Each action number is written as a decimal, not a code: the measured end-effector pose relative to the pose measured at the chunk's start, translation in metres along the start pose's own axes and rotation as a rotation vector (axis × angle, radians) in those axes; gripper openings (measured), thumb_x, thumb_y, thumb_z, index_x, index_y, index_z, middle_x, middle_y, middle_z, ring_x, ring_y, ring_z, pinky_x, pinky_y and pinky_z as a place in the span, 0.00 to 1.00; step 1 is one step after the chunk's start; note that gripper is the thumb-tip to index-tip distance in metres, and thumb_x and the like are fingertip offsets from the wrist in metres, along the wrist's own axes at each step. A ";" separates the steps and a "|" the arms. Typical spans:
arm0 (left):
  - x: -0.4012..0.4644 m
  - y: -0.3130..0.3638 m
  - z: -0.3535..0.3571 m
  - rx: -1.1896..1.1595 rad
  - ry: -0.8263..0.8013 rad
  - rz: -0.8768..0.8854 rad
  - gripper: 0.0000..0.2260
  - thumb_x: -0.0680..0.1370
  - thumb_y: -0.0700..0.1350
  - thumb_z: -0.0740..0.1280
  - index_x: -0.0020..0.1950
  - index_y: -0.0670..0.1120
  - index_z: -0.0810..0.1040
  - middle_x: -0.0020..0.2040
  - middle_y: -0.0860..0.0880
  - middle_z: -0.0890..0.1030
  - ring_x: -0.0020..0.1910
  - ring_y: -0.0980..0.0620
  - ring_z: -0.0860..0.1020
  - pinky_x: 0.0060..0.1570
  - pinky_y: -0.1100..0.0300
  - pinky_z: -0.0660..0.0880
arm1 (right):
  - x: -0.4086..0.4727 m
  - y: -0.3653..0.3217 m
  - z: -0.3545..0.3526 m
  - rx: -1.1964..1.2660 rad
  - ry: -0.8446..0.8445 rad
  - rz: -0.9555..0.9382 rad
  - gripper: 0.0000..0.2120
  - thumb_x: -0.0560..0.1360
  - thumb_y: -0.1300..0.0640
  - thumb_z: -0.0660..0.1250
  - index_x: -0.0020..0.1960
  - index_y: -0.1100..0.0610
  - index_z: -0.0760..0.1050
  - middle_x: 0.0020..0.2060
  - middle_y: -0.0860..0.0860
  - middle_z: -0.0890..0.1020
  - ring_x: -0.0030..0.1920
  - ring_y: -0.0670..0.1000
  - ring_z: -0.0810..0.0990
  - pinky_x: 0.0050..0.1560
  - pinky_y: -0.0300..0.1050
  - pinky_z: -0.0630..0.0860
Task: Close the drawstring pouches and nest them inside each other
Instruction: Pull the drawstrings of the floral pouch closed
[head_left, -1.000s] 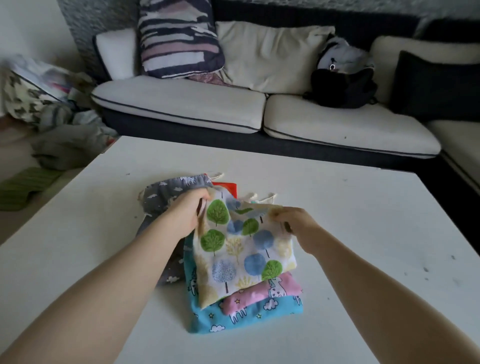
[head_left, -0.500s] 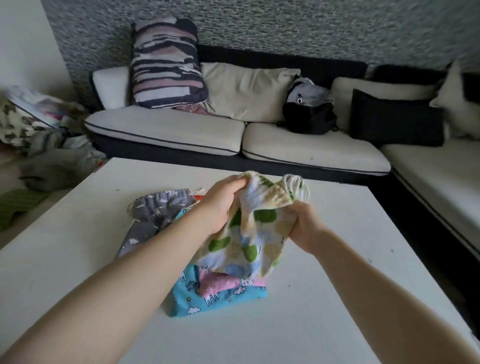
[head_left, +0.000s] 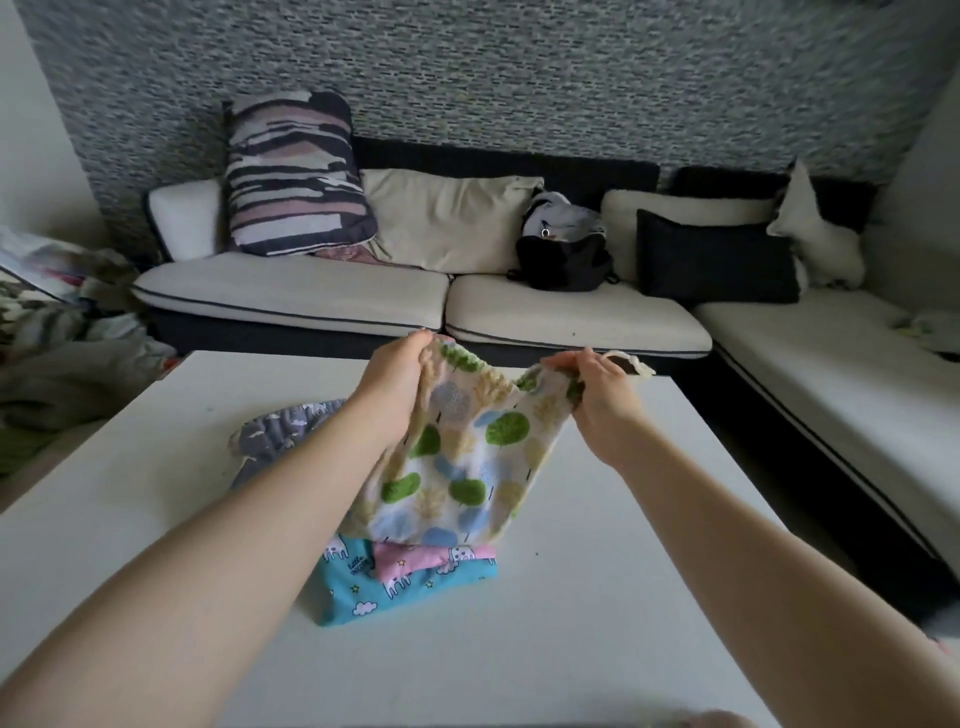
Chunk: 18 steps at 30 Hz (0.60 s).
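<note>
At the far left, a heap of clothes (head_left: 57, 332) lay on the floor beside the white table (head_left: 597, 597). On the sofa (head_left: 291, 291) behind it, a striped cushion (head_left: 296, 174) leaned against the backrest. On the table's left part, a grey pouch (head_left: 283, 428) lay partly hidden by your left forearm. Your left hand (head_left: 397, 387) was raised over the table, its fingers curled round the left side of the tree-print pouch (head_left: 467, 467) at its gathered top edge. The pouch hung between your two hands, its mouth held up and sagging in the middle, its lower end reaching down to the stack beneath. There a blue pouch (head_left: 395, 592) lay flat on the table with a pink pouch (head_left: 415, 561) on top of it, both partly covered by the hanging fabric. Your right hand (head_left: 602, 400) pinched the right side of the pouch's top edge, fingers curled into the bunched cloth, with a drawstring loop (head_left: 631, 364) sticking out just past the fingertips. Farther back on the sofa sat a dark backpack (head_left: 563, 260), then a black cushion (head_left: 717, 260) and, at the corner, a white star-shaped cushion (head_left: 815, 239).
</note>
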<state>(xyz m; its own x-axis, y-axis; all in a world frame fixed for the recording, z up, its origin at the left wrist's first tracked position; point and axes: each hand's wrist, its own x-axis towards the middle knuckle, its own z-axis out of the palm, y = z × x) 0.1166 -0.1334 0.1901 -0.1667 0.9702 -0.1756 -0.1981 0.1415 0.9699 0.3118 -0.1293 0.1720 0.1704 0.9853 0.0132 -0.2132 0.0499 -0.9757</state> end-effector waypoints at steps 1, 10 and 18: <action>-0.005 0.005 0.001 -0.006 -0.014 0.020 0.13 0.73 0.51 0.65 0.32 0.48 0.81 0.32 0.48 0.76 0.36 0.46 0.75 0.48 0.53 0.75 | -0.003 -0.004 0.003 0.111 -0.024 -0.004 0.21 0.80 0.60 0.49 0.36 0.61 0.75 0.42 0.58 0.81 0.48 0.56 0.77 0.56 0.50 0.72; 0.002 0.020 -0.020 -0.293 0.049 0.054 0.19 0.82 0.48 0.54 0.35 0.42 0.72 0.21 0.52 0.68 0.16 0.58 0.70 0.35 0.62 0.66 | 0.009 0.000 -0.005 0.593 0.022 0.056 0.18 0.81 0.52 0.50 0.34 0.55 0.60 0.24 0.50 0.71 0.34 0.54 0.74 0.46 0.46 0.72; 0.013 -0.006 -0.053 1.253 0.247 0.455 0.14 0.81 0.46 0.53 0.49 0.52 0.79 0.34 0.50 0.78 0.37 0.48 0.73 0.45 0.55 0.62 | 0.011 -0.002 -0.017 0.353 0.297 0.205 0.19 0.80 0.57 0.48 0.31 0.56 0.59 0.18 0.49 0.59 0.19 0.49 0.56 0.26 0.38 0.66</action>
<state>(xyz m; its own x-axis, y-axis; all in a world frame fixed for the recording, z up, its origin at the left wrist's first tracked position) 0.0641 -0.1323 0.1730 -0.1748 0.9371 0.3021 0.9038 0.0309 0.4269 0.3302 -0.1214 0.1706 0.3466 0.8940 -0.2841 -0.5747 -0.0370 -0.8176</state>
